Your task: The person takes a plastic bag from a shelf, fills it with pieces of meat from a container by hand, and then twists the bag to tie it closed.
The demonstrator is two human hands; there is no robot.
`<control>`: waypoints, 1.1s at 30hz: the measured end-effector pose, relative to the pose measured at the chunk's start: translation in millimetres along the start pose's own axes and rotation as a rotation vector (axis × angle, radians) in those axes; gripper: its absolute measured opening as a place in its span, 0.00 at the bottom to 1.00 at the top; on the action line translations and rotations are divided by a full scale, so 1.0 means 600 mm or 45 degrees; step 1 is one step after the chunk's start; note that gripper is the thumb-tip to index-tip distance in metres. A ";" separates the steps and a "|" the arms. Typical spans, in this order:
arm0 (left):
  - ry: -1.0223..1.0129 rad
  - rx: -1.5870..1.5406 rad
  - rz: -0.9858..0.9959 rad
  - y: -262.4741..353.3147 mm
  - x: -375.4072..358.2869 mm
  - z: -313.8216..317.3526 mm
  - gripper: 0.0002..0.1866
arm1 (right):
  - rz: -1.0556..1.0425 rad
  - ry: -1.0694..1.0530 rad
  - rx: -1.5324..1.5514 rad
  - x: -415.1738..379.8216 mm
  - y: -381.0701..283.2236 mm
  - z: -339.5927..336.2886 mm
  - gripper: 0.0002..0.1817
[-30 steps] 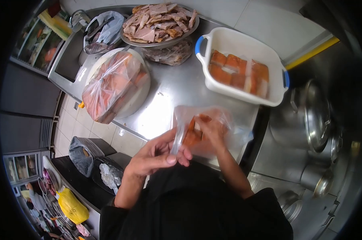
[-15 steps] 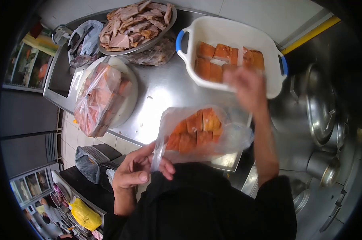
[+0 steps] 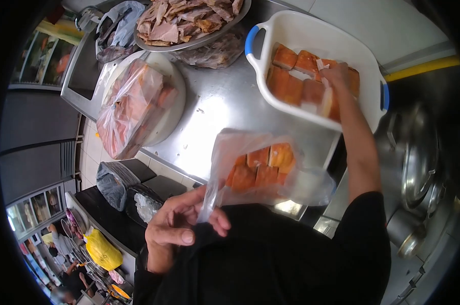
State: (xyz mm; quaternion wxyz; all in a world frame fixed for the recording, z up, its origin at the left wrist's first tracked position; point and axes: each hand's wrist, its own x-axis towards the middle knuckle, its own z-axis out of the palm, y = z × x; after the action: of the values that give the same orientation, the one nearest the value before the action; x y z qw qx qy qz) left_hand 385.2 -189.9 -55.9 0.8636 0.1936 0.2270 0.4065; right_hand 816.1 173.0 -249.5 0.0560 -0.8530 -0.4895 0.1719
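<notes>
My left hand [image 3: 187, 223] is curled around the edge of a clear plastic bag [image 3: 220, 168]. Inside the bag lie several slabs of meat [image 3: 260, 165] with orange-brown skin. My right hand [image 3: 337, 75] reaches into a white tub [image 3: 270, 30] with blue handles, fingers bent down among similar meat slabs [image 3: 286, 89]. A small white scrap [image 3: 320, 64] shows at its fingertips; whatever they grip is mostly hidden. Beside the hand, one paler slab [image 3: 327, 101] stands tilted.
A metal bowl [image 3: 176, 48] heaped with sliced meat stands at the back of the steel table [image 3: 202, 101]. To the left, a tied bag of meat [image 3: 133, 109] rests on a white round container. Large metal pots [image 3: 418, 147] are on the right. Farther off, people are at work.
My right hand has moved from above the tub's near side farther in and right, down onto the slabs. The view has shifted slightly. My left hand keeps holding the bag's edge.
</notes>
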 end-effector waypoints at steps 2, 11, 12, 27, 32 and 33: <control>-0.005 -0.019 0.006 0.002 -0.001 -0.002 0.52 | 0.034 0.036 0.177 -0.033 -0.017 -0.050 0.42; -0.107 -0.034 -0.104 0.016 0.003 -0.014 0.50 | -0.258 -0.607 1.954 -0.430 0.138 -0.188 0.29; -0.132 -0.015 -0.105 0.017 0.003 -0.017 0.50 | -0.306 -0.886 1.952 -0.482 0.137 -0.166 0.28; -0.248 0.217 -0.173 0.005 -0.011 -0.033 0.47 | 0.107 0.165 1.115 -0.587 0.102 0.086 0.30; -0.233 0.299 -0.234 0.001 -0.008 -0.029 0.49 | -0.073 0.337 0.451 -0.609 0.108 0.061 0.31; -0.244 0.290 -0.246 -0.002 -0.006 -0.029 0.48 | -0.076 0.351 0.394 -0.612 0.107 0.066 0.31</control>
State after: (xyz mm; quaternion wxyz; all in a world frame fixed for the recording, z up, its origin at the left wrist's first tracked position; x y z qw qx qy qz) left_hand 374.1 -190.7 -69.9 0.8887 0.3053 0.2058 0.2731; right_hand 685.3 -176.7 -216.2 0.2581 -0.8348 -0.4700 0.1250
